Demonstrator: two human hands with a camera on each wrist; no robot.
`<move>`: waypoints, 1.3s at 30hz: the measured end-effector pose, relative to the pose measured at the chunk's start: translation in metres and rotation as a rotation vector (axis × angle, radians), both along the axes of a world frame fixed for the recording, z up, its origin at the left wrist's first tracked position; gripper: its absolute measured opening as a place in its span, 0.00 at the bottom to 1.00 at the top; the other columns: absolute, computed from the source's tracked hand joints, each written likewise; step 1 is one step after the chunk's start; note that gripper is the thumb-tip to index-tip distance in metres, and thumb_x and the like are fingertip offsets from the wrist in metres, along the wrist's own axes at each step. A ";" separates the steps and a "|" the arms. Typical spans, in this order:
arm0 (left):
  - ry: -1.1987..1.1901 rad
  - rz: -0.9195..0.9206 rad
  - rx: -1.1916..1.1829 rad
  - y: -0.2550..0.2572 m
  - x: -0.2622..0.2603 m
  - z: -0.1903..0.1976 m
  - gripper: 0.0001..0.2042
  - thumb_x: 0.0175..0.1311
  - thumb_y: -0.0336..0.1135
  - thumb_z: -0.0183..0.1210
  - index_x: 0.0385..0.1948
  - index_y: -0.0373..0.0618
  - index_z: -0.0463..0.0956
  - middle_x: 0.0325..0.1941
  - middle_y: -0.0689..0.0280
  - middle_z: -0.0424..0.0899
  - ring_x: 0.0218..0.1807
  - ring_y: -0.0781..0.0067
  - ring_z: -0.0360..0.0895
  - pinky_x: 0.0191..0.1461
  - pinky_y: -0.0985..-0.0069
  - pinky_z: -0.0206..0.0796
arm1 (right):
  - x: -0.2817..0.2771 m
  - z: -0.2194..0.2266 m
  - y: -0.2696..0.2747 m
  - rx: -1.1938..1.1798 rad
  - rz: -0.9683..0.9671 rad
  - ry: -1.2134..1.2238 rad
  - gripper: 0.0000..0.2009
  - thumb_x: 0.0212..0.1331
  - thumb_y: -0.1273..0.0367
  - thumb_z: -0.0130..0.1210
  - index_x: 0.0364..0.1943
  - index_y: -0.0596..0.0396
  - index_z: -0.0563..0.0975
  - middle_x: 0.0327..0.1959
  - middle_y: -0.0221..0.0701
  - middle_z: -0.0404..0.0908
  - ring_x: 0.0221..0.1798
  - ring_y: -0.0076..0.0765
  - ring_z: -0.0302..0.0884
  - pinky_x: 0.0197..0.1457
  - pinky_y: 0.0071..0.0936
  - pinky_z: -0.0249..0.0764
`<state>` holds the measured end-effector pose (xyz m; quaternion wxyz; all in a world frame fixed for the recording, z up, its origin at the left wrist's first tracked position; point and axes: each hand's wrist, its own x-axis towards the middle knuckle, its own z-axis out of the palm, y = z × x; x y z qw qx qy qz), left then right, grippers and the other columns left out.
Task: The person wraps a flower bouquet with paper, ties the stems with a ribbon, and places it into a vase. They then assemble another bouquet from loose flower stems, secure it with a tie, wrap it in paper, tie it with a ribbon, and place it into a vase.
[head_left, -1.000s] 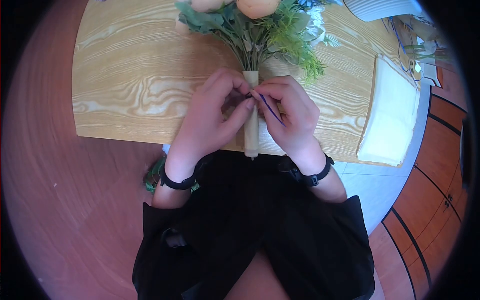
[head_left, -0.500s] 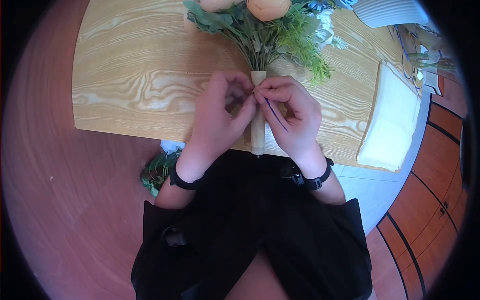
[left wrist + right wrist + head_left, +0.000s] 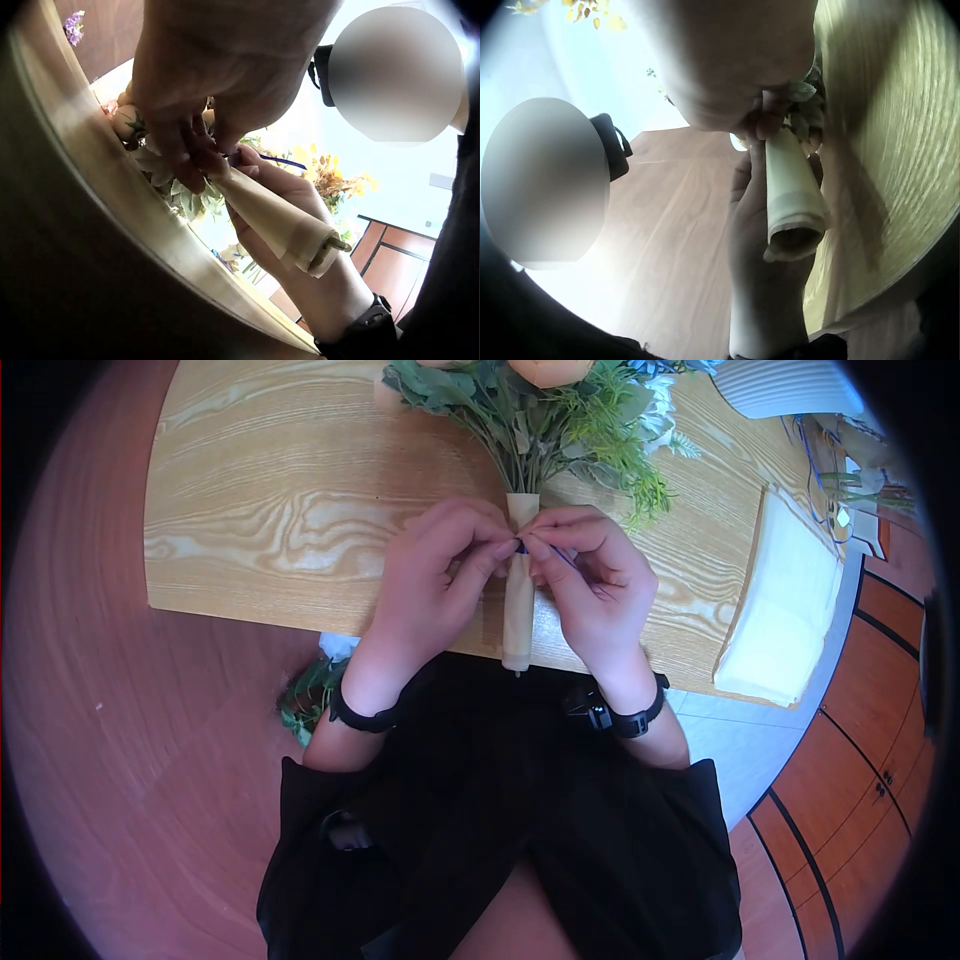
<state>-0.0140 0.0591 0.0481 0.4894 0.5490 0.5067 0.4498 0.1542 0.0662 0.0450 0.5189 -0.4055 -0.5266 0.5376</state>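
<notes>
A bouquet of artificial flowers (image 3: 610,435) lies on the table, its stems gathered into a handle wrapped in cream paper (image 3: 518,615). My left hand (image 3: 432,575) is at the upper part of the handle, thumb and forefinger pinching a thin dark blue ribbon (image 3: 283,160) there. From the other side my right hand (image 3: 605,582) pinches the ribbon too, with its loose end trailing over the palm. The fingertips of both hands nearly meet over the handle, where a short blue stretch shows. In the right wrist view the handle's rolled lower end (image 3: 795,236) faces the camera.
A folded white cloth (image 3: 785,600) lies at the table's right side. Behind it stand a white ribbed object (image 3: 790,385) and more stems with blue strands. Greenery (image 3: 310,695) shows below the table's front edge at left. That edge runs under the handle's lower end.
Both hands and the handle sit slightly farther right in the head view. The fingertips have shifted on the ribbon, and a blue stretch now shows across the handle between them.
</notes>
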 end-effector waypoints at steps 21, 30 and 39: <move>-0.062 0.155 -0.052 -0.017 -0.006 -0.003 0.02 0.68 0.23 0.55 0.34 0.34 0.74 0.34 0.64 0.82 0.29 0.81 0.78 0.35 0.83 0.70 | 0.009 -0.008 -0.003 -0.058 -0.055 -0.036 0.01 0.63 0.80 0.56 0.36 0.64 0.76 0.40 0.37 0.81 0.33 0.22 0.80 0.34 0.18 0.76; 0.036 0.195 -0.098 -0.019 -0.010 -0.009 0.04 0.70 0.26 0.55 0.37 0.36 0.73 0.40 0.65 0.80 0.30 0.84 0.73 0.35 0.85 0.66 | 0.011 -0.009 -0.007 -0.009 -0.059 -0.276 0.03 0.59 0.79 0.61 0.35 0.63 0.78 0.34 0.34 0.82 0.30 0.25 0.82 0.31 0.19 0.75; 0.162 0.155 -0.033 -0.009 -0.009 -0.013 0.03 0.65 0.27 0.59 0.33 0.39 0.76 0.25 0.65 0.78 0.26 0.80 0.73 0.31 0.80 0.63 | 0.009 0.025 0.011 -0.025 0.280 -0.232 0.02 0.59 0.79 0.60 0.34 0.63 0.80 0.33 0.34 0.85 0.29 0.26 0.84 0.32 0.20 0.77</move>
